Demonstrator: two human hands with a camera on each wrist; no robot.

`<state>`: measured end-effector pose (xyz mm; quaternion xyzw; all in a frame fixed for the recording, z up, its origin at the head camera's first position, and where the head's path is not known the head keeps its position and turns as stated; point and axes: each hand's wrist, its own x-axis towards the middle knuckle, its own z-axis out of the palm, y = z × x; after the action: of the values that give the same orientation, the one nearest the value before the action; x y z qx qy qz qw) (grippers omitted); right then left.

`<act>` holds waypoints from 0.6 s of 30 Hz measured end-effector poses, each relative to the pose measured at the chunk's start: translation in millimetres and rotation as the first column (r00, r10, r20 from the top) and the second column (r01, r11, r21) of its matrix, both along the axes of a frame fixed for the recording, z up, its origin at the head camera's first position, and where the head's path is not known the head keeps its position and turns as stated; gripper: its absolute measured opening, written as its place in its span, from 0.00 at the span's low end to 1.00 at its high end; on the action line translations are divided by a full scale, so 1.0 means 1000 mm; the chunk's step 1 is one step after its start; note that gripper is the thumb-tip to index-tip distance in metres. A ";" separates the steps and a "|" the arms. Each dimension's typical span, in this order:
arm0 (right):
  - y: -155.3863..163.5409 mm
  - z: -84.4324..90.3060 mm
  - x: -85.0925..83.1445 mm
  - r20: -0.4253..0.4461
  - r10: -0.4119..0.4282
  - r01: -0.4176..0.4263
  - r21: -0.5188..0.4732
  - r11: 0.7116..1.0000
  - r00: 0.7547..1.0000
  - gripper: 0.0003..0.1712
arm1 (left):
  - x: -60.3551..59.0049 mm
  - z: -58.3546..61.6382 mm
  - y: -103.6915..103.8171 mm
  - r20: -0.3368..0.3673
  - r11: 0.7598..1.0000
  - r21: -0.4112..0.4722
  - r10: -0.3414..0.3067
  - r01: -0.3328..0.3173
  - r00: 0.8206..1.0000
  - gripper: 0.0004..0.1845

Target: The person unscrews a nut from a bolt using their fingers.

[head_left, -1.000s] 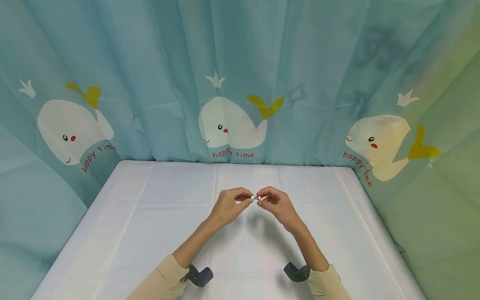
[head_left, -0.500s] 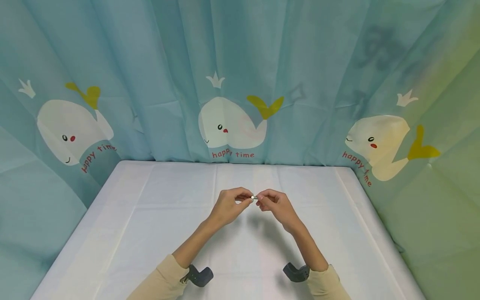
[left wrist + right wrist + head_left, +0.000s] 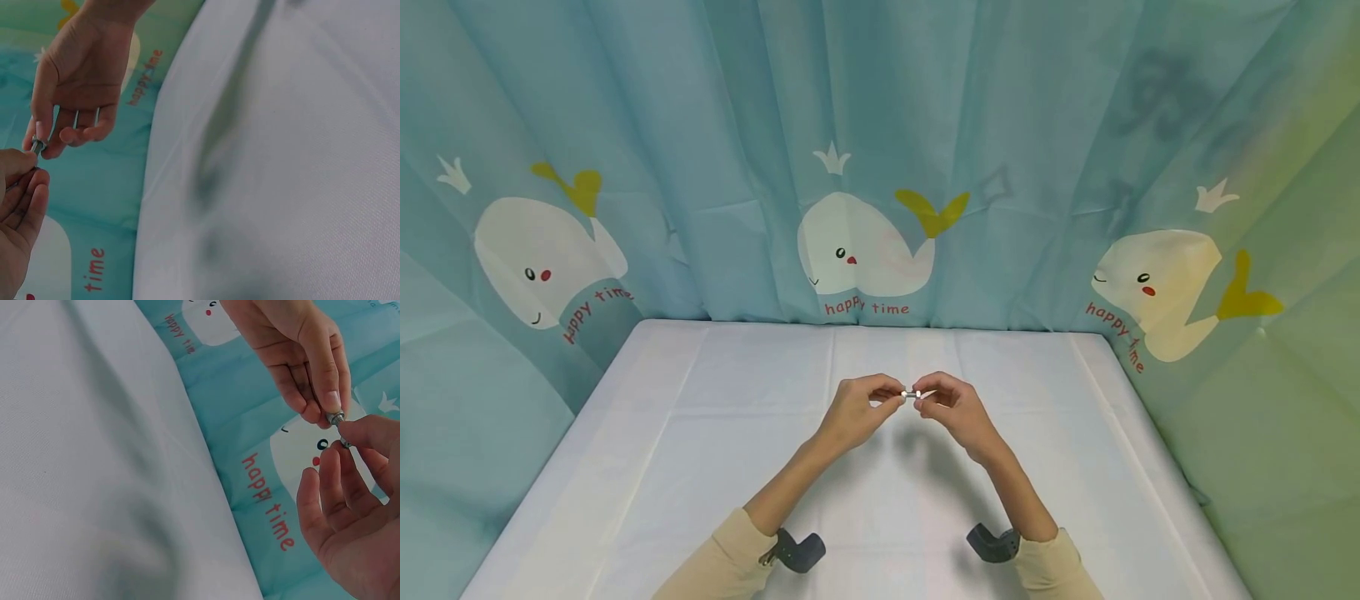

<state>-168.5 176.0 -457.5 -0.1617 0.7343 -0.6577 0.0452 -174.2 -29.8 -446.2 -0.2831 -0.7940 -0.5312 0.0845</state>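
A small silver bolt [image 3: 912, 394], wider at both ends, lies level between my two hands, held above the white table. My left hand [image 3: 856, 414] pinches its left end between thumb and fingers. On the other end are the thumb and fingertips of my right hand [image 3: 958, 417], set above and below it in the head view. The right wrist view has the bolt [image 3: 338, 420] closer, its broad end in the left hand's grip and a small hex-like piece at the right fingertips. In the left wrist view the fingers hide much of the bolt [image 3: 38, 146].
A white cloth covers the table [image 3: 737, 467], and the hands' shadows fall on it. Blue-green curtains [image 3: 730, 150] with printed whales stand around its back and sides. Black curved wrist mounts [image 3: 801, 553] stick inward from both forearms.
The right fingers curled over the bolt's right end half a second ago and have since spread back, so that end shows again. The left hand has stayed in place.
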 end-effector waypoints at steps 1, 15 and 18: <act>0.000 0.000 0.000 0.001 0.000 0.000 -0.005 1.000 1.000 0.14 | 0.000 0.000 0.000 0.001 1.000 0.000 -0.001 0.001 1.000 0.04; -0.003 0.003 -0.003 0.150 -0.086 0.077 0.062 0.995 0.985 0.19 | 0.001 0.003 -0.001 0.008 1.000 -0.012 -0.002 0.002 1.000 0.04; -0.003 0.004 -0.002 0.158 -0.085 0.076 0.064 0.995 0.984 0.17 | 0.001 0.003 0.000 0.010 1.000 -0.008 -0.006 0.006 1.000 0.04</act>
<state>-170.2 173.1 -453.6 -0.0770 0.7529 -0.6484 0.0825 -173.4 -29.8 -443.3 -0.2829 -0.7958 -0.5298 0.0777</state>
